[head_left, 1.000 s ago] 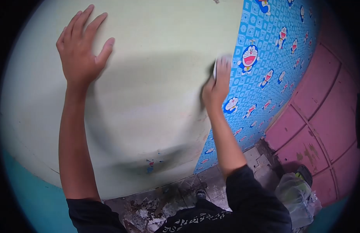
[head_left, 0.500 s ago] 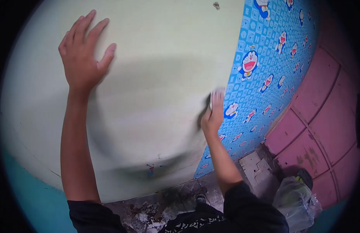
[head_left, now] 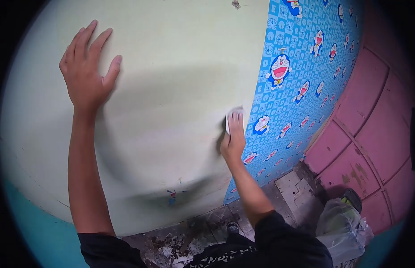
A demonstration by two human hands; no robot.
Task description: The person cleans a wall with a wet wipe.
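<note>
My left hand (head_left: 86, 73) lies flat on the pale wall (head_left: 171, 89) at the upper left, its fingers spread and nothing in it. Lower and to the right, my right hand (head_left: 235, 134) presses a white cloth (head_left: 228, 123) against the same wall. Only an edge of the cloth shows beside the fingers. Just right of that hand runs the straight edge of blue wallpaper (head_left: 272, 94) printed with cartoon cats.
A pink panelled wall (head_left: 364, 116) stands at the right. On the dirty tiled floor (head_left: 288, 192) are a clear plastic bag (head_left: 341, 228) and dark debris. A small coloured scrap (head_left: 172, 198) clings low on the pale wall.
My right hand and the cloth have moved a little left, away from the wallpaper edge. The view has shifted slightly; my left hand still rests on the wall.
</note>
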